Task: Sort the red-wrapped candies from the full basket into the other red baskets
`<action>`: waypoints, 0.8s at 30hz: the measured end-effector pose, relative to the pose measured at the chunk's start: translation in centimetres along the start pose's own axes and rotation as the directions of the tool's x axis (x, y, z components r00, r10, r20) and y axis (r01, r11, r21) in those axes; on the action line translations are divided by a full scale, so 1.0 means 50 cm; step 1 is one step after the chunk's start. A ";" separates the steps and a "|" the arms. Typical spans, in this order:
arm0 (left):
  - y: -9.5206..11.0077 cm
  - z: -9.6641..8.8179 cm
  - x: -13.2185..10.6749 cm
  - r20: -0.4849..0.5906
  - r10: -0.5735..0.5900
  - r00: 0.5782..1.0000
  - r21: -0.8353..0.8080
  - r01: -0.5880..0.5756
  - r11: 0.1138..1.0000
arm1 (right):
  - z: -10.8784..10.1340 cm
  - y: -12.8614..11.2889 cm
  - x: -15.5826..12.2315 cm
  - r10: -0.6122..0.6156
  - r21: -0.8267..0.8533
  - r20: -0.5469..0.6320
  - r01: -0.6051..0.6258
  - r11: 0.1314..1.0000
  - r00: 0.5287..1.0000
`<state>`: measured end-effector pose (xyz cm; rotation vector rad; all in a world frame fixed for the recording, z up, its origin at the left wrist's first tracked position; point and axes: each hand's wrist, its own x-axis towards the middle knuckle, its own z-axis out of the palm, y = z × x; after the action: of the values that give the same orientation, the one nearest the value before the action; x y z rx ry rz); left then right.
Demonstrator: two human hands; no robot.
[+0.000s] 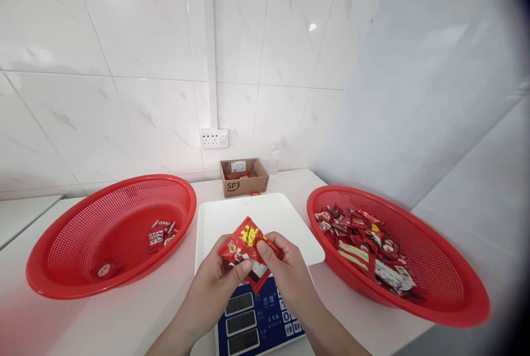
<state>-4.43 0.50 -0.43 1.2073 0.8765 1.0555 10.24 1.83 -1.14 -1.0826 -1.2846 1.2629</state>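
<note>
Both my hands hold one red snack packet with yellow print above the front of a scale. My left hand pinches its lower left side with thumb and fingers. My right hand grips its right edge, thumb on top. The packet hangs over the white weighing tray and the scale's blue display panel. A red basket on the right holds several similar packets. Another red basket on the left holds a few packets.
A small open cardboard box sits at the back against the tiled wall, under a wall socket. A clear plastic bottle stands beside the box. The white counter runs into a corner on the right.
</note>
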 end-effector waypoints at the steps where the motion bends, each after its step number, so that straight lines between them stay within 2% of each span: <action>1: 0.000 0.000 0.000 -0.007 0.009 1.000 0.002 -0.009 1.000 | -0.001 -0.001 -0.001 0.008 0.028 0.029 -0.009 1.000 1.000; 7: -0.001 -0.007 -0.004 -0.004 0.051 0.999 0.065 -0.050 0.997 | -0.014 -0.008 -0.004 0.029 0.008 0.252 -0.032 0.999 0.967; 10: -0.004 -0.007 -0.005 -0.019 0.069 0.997 0.101 -0.067 0.993 | -0.014 -0.009 -0.006 0.036 -0.012 0.261 -0.034 0.999 0.965; 15: -0.005 -0.003 -0.009 -0.051 0.083 0.995 0.067 -0.079 0.995 | -0.010 -0.015 -0.009 0.002 -0.034 0.254 0.007 0.999 0.967; 18: -0.004 -0.003 -0.010 -0.098 0.081 0.992 0.043 -0.077 0.996 | -0.012 -0.015 -0.009 0.054 -0.051 0.295 -0.041 0.998 0.954; 21: -0.003 -0.004 -0.008 -0.158 0.028 0.987 0.011 -0.026 1.000 | -0.017 -0.012 -0.009 0.129 -0.044 0.357 -0.121 0.992 0.925; 24: -0.005 -0.006 -0.005 -0.136 -0.032 0.990 -0.005 0.032 0.999 | -0.017 -0.009 -0.009 0.125 -0.026 0.351 -0.124 0.992 0.928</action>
<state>-4.76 0.32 -0.71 1.1249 0.9966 1.1227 11.14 1.46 -0.77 -0.9804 -1.5007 1.6058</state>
